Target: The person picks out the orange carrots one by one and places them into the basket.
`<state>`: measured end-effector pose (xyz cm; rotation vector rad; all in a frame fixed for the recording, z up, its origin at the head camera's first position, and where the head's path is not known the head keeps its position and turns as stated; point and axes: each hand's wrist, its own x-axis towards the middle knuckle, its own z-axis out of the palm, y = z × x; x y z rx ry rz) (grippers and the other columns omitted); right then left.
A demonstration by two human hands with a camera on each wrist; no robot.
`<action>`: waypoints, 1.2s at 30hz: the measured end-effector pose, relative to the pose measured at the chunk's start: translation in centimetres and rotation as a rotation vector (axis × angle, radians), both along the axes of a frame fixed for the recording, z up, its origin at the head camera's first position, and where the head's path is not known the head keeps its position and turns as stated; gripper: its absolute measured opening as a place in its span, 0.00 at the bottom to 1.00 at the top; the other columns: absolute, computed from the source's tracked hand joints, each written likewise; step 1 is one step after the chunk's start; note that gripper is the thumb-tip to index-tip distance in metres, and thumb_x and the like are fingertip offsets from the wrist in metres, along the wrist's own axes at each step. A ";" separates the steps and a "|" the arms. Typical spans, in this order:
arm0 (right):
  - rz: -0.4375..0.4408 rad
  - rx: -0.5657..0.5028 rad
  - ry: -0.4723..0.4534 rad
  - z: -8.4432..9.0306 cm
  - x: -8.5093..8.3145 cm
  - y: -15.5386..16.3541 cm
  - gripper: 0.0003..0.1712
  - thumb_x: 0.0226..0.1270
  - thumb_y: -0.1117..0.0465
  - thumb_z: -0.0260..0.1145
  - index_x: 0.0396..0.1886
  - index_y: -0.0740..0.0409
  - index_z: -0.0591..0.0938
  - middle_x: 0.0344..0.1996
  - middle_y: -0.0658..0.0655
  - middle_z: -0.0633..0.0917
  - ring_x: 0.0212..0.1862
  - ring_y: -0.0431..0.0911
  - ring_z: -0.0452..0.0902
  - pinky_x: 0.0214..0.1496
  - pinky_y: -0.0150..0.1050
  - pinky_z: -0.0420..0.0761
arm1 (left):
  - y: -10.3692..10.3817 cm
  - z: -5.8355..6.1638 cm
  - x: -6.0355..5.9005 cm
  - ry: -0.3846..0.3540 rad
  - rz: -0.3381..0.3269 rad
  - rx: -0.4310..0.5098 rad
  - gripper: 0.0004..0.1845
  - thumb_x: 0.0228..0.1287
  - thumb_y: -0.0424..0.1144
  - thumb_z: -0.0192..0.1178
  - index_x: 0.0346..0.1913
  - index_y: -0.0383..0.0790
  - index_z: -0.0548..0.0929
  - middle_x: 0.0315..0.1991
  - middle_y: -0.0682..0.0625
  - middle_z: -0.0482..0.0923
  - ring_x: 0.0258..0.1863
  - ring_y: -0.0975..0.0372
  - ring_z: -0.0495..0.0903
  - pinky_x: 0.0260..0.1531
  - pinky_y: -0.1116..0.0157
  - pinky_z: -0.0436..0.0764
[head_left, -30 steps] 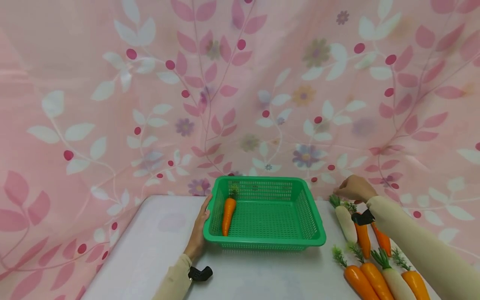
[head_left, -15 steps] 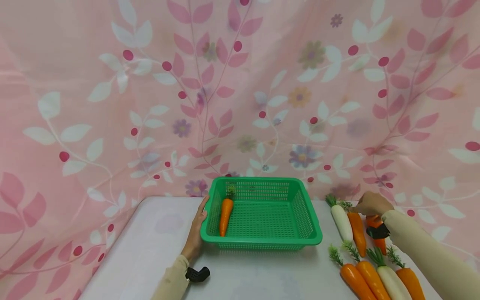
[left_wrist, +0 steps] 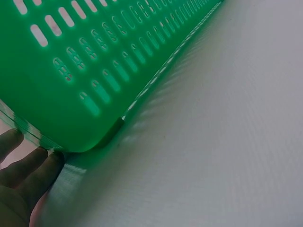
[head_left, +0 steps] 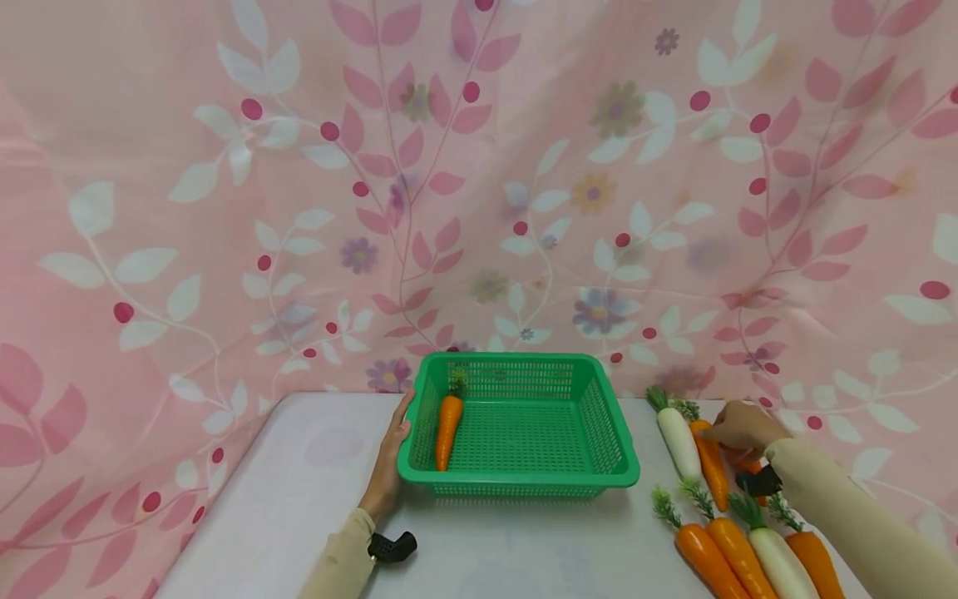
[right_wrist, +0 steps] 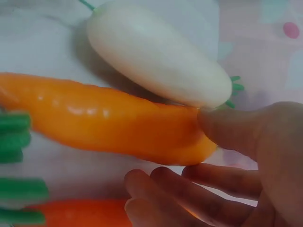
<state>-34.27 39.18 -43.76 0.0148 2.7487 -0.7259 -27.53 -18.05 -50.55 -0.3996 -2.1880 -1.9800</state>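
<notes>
My right hand is at the leafy end of an orange carrot on the right of the table. In the right wrist view, the thumb lies on one side of that carrot and the fingers curl along the other. Beside it is a white radish; a second, redder carrot lies partly under the hand. My left hand rests along the left side of a green plastic basket, its fingers extended against the wall. One carrot lies inside the basket at the left.
Nearer the front right lie more carrots and another white radish, green tops pointing away. The white table ends at the back against a pink floral curtain.
My right hand has moved from above the back radish rightward and down onto the carrot beside it. The left hand stays at the basket, and the head view has shifted slightly.
</notes>
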 end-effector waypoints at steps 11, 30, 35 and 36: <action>0.021 -0.035 0.025 -1.2 -0.5 -0.1 0.36 0.66 0.50 0.67 0.54 0.83 0.74 0.32 0.66 0.82 0.26 0.51 0.83 0.30 0.45 0.85 | -0.2 0.0 -0.2 0.006 0.007 0.003 0.28 0.81 0.42 0.32 0.80 0.50 0.49 0.80 0.47 0.42 0.78 0.50 0.44 0.70 0.36 0.44; 0.019 -0.128 -0.045 -2.0 -0.8 -0.4 0.38 0.70 0.53 0.64 0.65 0.80 0.64 0.33 0.63 0.77 0.26 0.53 0.78 0.31 0.48 0.86 | -0.2 -0.5 -0.2 0.019 0.006 0.007 0.28 0.81 0.41 0.32 0.80 0.52 0.50 0.80 0.46 0.42 0.78 0.50 0.44 0.70 0.35 0.44; 0.032 -0.158 -0.062 -1.8 -0.8 -0.1 0.38 0.71 0.55 0.63 0.66 0.81 0.63 0.40 0.67 0.79 0.30 0.51 0.79 0.35 0.50 0.86 | -0.2 -0.5 -0.3 0.012 -0.004 0.014 0.28 0.81 0.41 0.32 0.80 0.48 0.49 0.81 0.47 0.41 0.78 0.49 0.43 0.70 0.34 0.43; 0.027 -0.169 -0.069 -1.8 -0.8 0.0 0.38 0.71 0.55 0.62 0.66 0.81 0.62 0.40 0.66 0.79 0.30 0.51 0.79 0.36 0.50 0.86 | -0.2 -0.5 -0.3 0.010 -0.005 0.014 0.28 0.80 0.42 0.32 0.80 0.48 0.49 0.81 0.47 0.41 0.78 0.49 0.43 0.70 0.34 0.43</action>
